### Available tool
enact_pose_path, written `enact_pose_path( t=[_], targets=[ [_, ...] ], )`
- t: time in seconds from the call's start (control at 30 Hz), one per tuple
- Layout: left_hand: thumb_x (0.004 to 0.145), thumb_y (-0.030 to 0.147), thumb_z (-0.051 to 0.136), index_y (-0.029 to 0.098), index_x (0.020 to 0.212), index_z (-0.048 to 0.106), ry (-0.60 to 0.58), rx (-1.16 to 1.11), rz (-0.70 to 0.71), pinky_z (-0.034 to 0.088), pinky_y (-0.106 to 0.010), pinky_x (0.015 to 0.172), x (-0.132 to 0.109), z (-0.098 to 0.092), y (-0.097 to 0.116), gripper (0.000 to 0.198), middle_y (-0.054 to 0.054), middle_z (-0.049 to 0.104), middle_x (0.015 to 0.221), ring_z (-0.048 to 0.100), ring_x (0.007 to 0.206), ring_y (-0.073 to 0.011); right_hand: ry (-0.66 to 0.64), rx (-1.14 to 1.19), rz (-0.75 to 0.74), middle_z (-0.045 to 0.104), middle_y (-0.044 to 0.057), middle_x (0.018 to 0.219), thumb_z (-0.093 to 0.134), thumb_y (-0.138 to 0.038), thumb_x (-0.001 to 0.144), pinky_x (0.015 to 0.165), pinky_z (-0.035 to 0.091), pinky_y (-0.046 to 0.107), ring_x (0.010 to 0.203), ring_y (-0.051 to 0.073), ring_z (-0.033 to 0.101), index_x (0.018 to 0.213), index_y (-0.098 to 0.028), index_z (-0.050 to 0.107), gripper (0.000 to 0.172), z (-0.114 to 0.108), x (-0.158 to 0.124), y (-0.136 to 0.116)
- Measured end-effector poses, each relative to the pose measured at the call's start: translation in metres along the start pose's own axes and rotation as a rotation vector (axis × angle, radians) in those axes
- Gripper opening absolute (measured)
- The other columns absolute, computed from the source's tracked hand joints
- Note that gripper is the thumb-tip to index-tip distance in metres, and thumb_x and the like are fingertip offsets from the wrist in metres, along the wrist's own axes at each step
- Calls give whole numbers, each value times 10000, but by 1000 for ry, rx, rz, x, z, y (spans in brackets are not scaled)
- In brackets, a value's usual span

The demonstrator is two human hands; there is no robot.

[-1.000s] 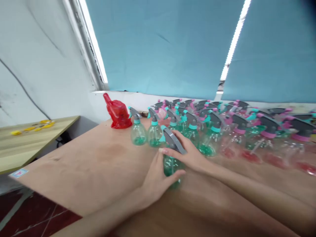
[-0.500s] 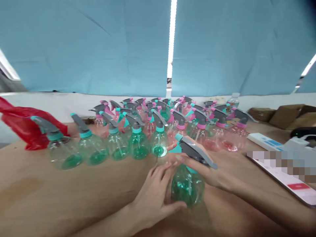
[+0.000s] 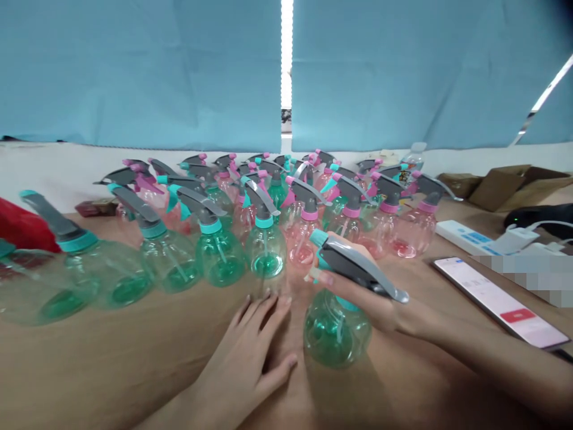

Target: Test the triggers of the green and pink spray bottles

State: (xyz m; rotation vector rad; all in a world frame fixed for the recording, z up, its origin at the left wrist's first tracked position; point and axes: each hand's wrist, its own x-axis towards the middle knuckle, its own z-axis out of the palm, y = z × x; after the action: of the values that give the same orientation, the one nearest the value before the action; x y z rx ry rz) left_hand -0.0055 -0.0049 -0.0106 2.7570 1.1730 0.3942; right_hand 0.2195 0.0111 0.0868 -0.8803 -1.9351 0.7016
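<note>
A green spray bottle point(image 3: 335, 335) with a grey and teal trigger head stands upright or nearly so at the centre right. My right hand point(image 3: 373, 304) is closed around its neck, just below the trigger head, with some fingers hidden behind it. Left of that bottle, my left hand point(image 3: 244, 355) is spread palm down by the table, holding nothing and apart from the bottle. Beyond my fingertips stands a clear-green spray bottle point(image 3: 265, 248) with a teal collar. Another green spray bottle point(image 3: 220, 257) is beside it, at the front of a larger group.
Several pink spray bottles, one being the bottle point(image 3: 414, 233), crowd the back. At right lie a phone point(image 3: 499, 301), a white power strip point(image 3: 463, 236) and an open cardboard box point(image 3: 514, 188). A red plastic bag point(image 3: 27, 227) is at far left on the wooden table point(image 3: 111, 370).
My left hand has moved left, away from the held spray bottle. My right hand keeps its grip on the neck. The view has shifted, so the left-hand bottles appear farther left.
</note>
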Motion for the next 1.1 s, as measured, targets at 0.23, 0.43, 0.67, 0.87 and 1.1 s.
enact_pose_path(
  t=[0.23,0.43,0.67,0.87,1.1],
  targets=[
    [906,424,534,256,1416,422,79,42,-26,337,-555,1046,-2,4,-8,548,-120,460,1436,439,1289,-343,-28,125,107,417,-52,575,570,-301,801,435,353,242,460,113,351,796,-281,499,74,4,0,5],
    [914,436,514,234,1413,430,44,51,-34,319,-549,1061,-1,3,-6,545,-128,448,1444,393,1325,-335,50,187,141,469,-47,658,589,-304,828,482,383,235,520,108,414,977,-284,554,154,12,-7,18],
    [922,422,492,174,1399,451,-15,72,-41,335,-556,1047,0,-2,-2,539,-163,444,1439,382,1327,-346,-18,201,188,452,-26,663,554,-333,846,508,402,241,536,107,413,724,-247,560,149,12,-10,18],
    [920,425,499,203,1402,441,-4,82,-45,329,-538,1056,0,0,-3,534,-139,446,1442,386,1326,-332,14,186,172,461,-39,644,575,-280,826,491,391,219,531,98,429,742,-239,557,95,12,-8,15],
    [929,398,499,186,1405,432,-22,110,-43,339,-532,1052,0,-3,-1,526,-142,443,1442,397,1316,-322,-27,209,199,477,-22,695,541,-321,867,532,429,222,557,95,425,762,-228,604,154,13,-10,18]
  ],
)
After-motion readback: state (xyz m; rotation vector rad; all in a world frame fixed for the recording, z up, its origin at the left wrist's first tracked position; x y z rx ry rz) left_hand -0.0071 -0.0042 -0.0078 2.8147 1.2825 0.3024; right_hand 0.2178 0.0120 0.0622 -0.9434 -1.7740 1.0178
